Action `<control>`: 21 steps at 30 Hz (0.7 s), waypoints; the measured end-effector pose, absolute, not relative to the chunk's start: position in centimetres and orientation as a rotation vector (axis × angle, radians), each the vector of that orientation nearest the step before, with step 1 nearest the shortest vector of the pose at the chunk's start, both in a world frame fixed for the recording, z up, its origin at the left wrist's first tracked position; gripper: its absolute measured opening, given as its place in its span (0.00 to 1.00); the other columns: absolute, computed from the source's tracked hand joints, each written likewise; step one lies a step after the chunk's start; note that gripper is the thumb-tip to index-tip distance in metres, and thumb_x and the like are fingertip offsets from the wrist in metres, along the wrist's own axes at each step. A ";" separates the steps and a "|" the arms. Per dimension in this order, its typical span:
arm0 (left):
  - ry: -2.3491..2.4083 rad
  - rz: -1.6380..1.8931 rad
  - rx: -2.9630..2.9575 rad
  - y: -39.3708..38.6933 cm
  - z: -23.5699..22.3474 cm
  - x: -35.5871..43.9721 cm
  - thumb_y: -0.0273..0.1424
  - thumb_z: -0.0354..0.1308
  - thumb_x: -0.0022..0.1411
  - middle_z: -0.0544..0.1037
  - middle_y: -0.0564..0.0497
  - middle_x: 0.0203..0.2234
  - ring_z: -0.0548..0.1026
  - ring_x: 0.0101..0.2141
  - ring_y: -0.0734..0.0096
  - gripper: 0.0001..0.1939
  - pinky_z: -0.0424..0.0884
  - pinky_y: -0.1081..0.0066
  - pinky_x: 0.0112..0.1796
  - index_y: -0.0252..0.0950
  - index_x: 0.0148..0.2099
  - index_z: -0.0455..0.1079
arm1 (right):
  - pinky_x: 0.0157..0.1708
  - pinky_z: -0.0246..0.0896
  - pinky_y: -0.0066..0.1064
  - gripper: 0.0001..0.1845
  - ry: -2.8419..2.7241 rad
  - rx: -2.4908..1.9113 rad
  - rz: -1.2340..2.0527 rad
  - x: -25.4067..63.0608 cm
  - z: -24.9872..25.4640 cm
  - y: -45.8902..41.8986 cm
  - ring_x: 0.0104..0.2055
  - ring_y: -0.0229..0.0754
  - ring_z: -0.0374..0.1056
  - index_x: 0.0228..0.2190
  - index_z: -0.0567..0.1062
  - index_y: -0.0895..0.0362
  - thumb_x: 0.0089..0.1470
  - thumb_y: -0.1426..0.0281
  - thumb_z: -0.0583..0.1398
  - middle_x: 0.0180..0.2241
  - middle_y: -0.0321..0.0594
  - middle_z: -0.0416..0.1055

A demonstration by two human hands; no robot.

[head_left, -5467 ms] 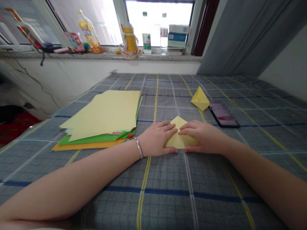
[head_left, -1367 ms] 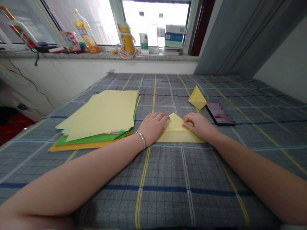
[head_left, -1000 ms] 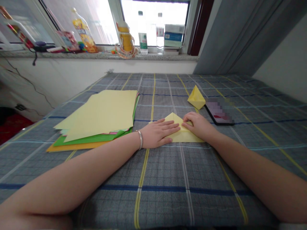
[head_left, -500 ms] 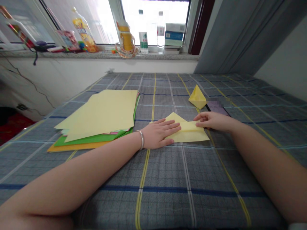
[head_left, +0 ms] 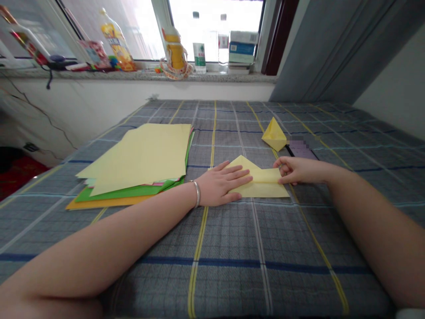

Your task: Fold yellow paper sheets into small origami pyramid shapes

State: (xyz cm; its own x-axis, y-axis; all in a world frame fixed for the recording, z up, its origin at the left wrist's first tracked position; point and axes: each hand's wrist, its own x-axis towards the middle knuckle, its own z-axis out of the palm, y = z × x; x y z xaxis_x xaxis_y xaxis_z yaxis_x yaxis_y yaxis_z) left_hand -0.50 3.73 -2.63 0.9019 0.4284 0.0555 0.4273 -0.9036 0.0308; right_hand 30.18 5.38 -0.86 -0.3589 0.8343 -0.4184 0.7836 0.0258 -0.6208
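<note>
A pale yellow sheet of paper (head_left: 262,189), partly folded with a pointed flap at its top, lies on the checked cloth. My left hand (head_left: 223,184), with a bangle at the wrist, rests flat on its left part with the fingers stretched out, hiding that side. At the paper's right edge, my right hand (head_left: 294,170) pinches the upper corner between thumb and fingers. Beyond the hands stands a folded yellow paper shape (head_left: 274,135), pointed at the top.
To the left lies a stack of coloured paper (head_left: 146,155), yellow on top, green and orange below. A phone (head_left: 301,149) lies behind my right hand. Bottles, a yellow cup (head_left: 175,55) and boxes (head_left: 242,48) line the windowsill. A grey curtain (head_left: 318,48) hangs at the right.
My right hand has slid a little to the right along the folded strip to the paper's edge. My left hand stays flat in nearly the same place.
</note>
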 end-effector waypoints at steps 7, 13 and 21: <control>0.916 0.463 3.227 2.4 -1.5 -0.2 0.39 0.47 0.68 0.62 0.42 0.61 0.64 0.56 0.55 0.30 0.55 0.56 0.55 0.34 0.67 0.49 | 0.20 0.51 0.28 0.11 -2.427 -1.714 0.923 29.6 -0.1 4.2 0.22 0.38 0.64 0.33 0.70 0.54 0.44 0.65 0.62 0.19 0.31 0.66; 0.927 0.378 3.206 2.7 -1.8 0.0 0.36 0.47 0.68 0.74 0.45 0.47 0.72 0.45 0.60 0.28 0.62 0.60 0.49 0.31 0.66 0.50 | 0.21 0.52 0.30 0.08 -2.527 -1.885 0.741 29.0 0.7 3.7 0.23 0.41 0.66 0.22 0.72 0.54 0.45 0.62 0.62 0.21 0.36 0.72; 0.997 0.366 3.113 2.9 -1.9 0.0 0.35 0.46 0.68 0.75 0.45 0.46 0.73 0.44 0.61 0.26 0.65 0.61 0.48 0.32 0.65 0.53 | 0.20 0.51 0.32 0.06 -2.639 -1.940 0.588 28.5 0.8 3.7 0.21 0.40 0.63 0.20 0.72 0.53 0.45 0.67 0.60 0.19 0.36 0.71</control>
State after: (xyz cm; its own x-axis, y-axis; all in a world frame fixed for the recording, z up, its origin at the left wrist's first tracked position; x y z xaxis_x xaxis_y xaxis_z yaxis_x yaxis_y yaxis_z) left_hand 0.01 2.86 -1.89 0.7928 0.5541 0.2539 0.5868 -0.8065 -0.0722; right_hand 28.52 3.66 0.78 -0.3089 0.8840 -0.3508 0.9493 0.2642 -0.1701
